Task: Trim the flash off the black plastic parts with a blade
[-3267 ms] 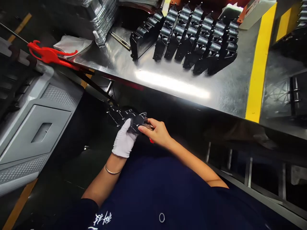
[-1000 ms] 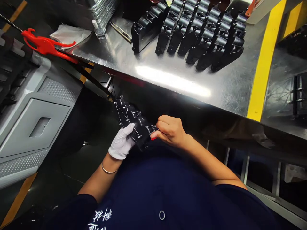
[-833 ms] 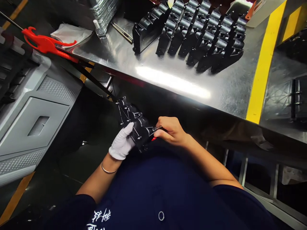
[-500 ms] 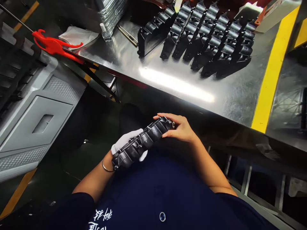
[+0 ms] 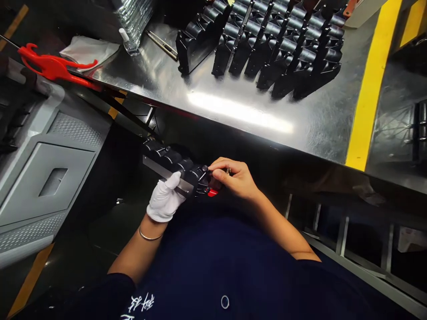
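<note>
White fabric glove, worn on the left hand (image 5: pixel 165 200): closed on a long black plastic part (image 5: pixel 188 171) with rounded lobes and a flat grey strip (image 5: pixel 156 169), held slanting before the dark blue shirt (image 5: pixel 230 258), apart from the table. Right hand (image 5: pixel 235 176), bare: fingers drawn in narrow at the part's near end, around a small dark item (image 5: pixel 228 170), perhaps a tool, mostly covered by the fingers. Just below: a small red piece (image 5: pixel 212 192). The glove hid some of the strip. Shiny metal table (image 5: pixel 320 129), beyond the hands: a row of black lobed parts (image 5: pixel 276 49), crowded close; a slim cutter (image 5: pixel 162 45); a clear bottle with white cap (image 5: pixel 129 43); a folded white cloth (image 5: pixel 88 50). At the table's left edge: a red plastic handle (image 5: pixel 50 64), overlapping the cloth in view.
</note>
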